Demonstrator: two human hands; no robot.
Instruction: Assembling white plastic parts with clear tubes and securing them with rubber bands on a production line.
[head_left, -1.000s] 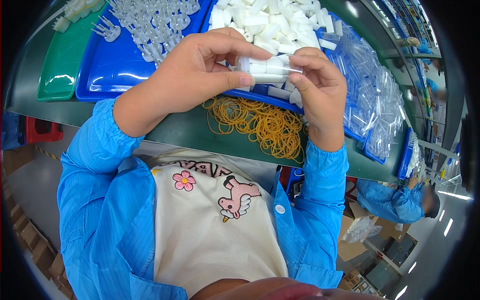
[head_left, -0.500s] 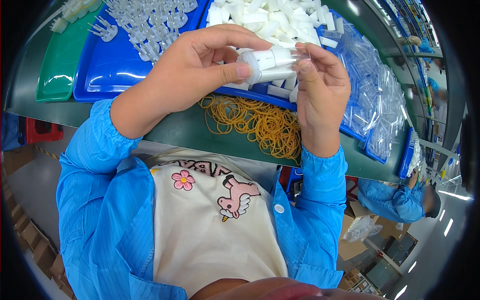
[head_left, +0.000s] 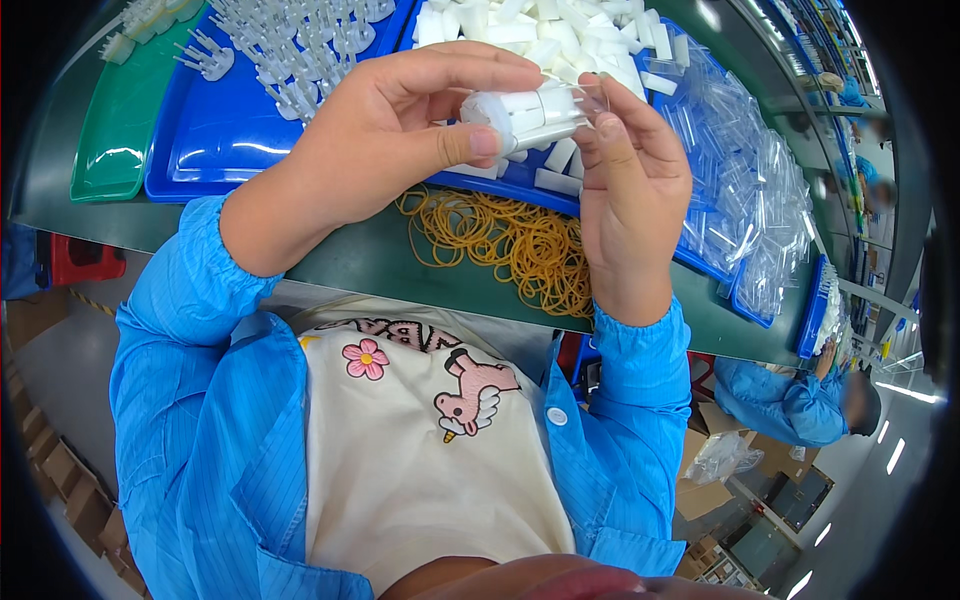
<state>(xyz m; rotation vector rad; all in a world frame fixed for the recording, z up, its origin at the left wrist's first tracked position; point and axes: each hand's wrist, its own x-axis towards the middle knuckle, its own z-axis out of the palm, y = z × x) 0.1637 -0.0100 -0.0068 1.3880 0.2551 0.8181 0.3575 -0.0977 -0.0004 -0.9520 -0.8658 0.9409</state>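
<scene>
My left hand [head_left: 400,125] is closed round a white round-based plastic part [head_left: 490,115], held tilted above the trays. White foam pieces [head_left: 535,108] and clear plastic stand out of its base, pointing right. At that far end, my right hand [head_left: 630,150] pinches a thin clear plastic piece [head_left: 592,98] between thumb and forefinger. Where the clear piece meets the white part is too fine to make out. Just below my hands, a heap of yellow-brown rubber bands [head_left: 500,240] lies on the green table [head_left: 350,270].
A blue tray [head_left: 215,150] bears white pronged parts [head_left: 300,50]. Behind my hands are loose white foam pieces [head_left: 560,40]. Clear plastic pieces [head_left: 750,170] pile up on the right, and a green tray [head_left: 120,130] stands at the left. Another person [head_left: 790,400] sits far right.
My right hand has shifted slightly left and down, its fingers still pinching the clear piece. The part in my left hand has tipped and moved slightly left.
</scene>
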